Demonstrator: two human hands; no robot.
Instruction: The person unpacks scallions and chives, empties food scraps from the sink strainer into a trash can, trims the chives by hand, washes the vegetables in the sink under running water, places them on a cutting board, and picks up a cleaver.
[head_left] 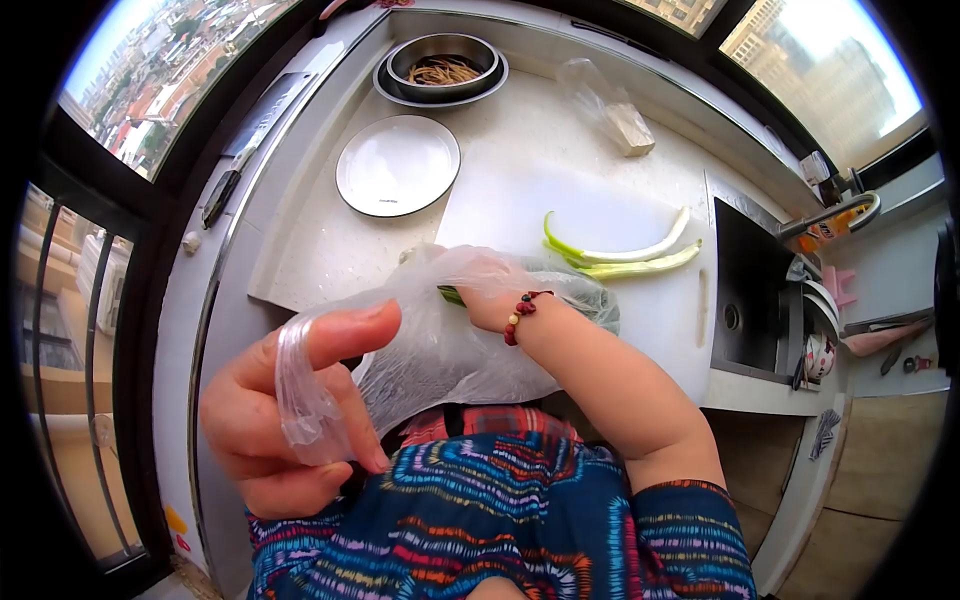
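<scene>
A clear plastic bag (pixel 430 345) lies across the front edge of a white cutting board (pixel 650 320). My left hand (pixel 300 405) holds the bag, its handle looped round the fingers. Inside the bag is my right hand (pixel 485 285), seen through the plastic, beside a dark green vegetable piece (pixel 452 295); its fingertips are hidden. More green shows through the bag at its right side. Two pale green-and-white stalks (pixel 640 262) rest on the board beyond the right forearm, which wears a beaded bracelet.
A white plate (pixel 398 165) sits left of the board. Behind it are nested metal bowls (pixel 445 70) with brown strips. A small plastic bag with a pale block (pixel 628 130) is at the back. On the right are a sink (pixel 750 290) and faucet (pixel 840 212).
</scene>
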